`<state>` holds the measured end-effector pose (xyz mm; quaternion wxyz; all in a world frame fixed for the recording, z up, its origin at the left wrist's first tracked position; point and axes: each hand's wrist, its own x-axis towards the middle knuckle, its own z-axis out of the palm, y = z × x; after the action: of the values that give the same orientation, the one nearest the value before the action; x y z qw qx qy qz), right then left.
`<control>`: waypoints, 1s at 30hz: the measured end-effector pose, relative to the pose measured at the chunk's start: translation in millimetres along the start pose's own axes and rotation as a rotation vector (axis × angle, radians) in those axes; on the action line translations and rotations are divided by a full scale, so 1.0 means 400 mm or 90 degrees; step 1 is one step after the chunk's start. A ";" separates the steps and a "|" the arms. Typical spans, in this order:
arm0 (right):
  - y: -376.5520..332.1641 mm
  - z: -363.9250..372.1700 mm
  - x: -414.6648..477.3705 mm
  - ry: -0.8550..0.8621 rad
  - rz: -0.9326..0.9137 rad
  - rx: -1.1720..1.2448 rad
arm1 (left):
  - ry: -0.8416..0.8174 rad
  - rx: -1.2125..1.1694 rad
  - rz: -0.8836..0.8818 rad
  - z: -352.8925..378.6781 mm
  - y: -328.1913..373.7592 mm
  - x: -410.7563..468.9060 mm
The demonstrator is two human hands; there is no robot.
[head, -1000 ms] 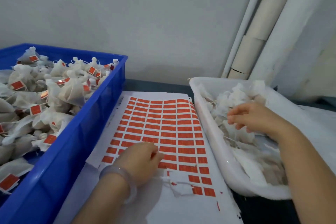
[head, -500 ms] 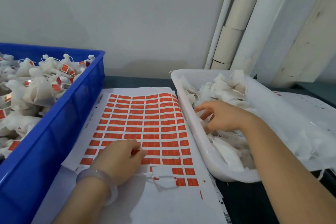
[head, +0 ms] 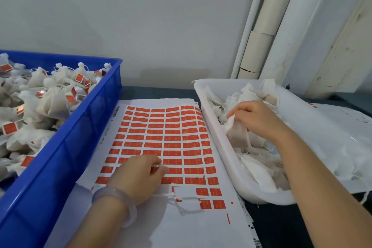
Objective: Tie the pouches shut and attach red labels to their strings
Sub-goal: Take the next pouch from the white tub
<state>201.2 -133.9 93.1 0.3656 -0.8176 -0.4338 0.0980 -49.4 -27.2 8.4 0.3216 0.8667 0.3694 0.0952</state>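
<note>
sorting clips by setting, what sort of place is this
Probably a small hand-packing workshop bench. A blue plastic crate holds tied white fabric pouches with red labels, a white sheet of red peel-off labels lies beside it, and the right hand grips a flat white pouch in a white plastic tray.

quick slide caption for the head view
Right hand grips a pouch in the white tray while left hand pinches a red label on the sticker sheet.

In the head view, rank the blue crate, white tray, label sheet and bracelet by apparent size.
1. label sheet and blue crate: too alike to rank, crate cut off by the frame.
2. white tray.
3. bracelet.
</note>
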 end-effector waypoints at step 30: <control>-0.171 0.318 -0.127 0.064 -0.048 0.338 | 0.448 -0.392 0.226 -0.048 0.022 -0.017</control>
<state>66.1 -84.1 41.2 0.5917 -0.6803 -0.4044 0.1537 -56.8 -27.1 29.4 0.3972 0.6967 0.2569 0.5394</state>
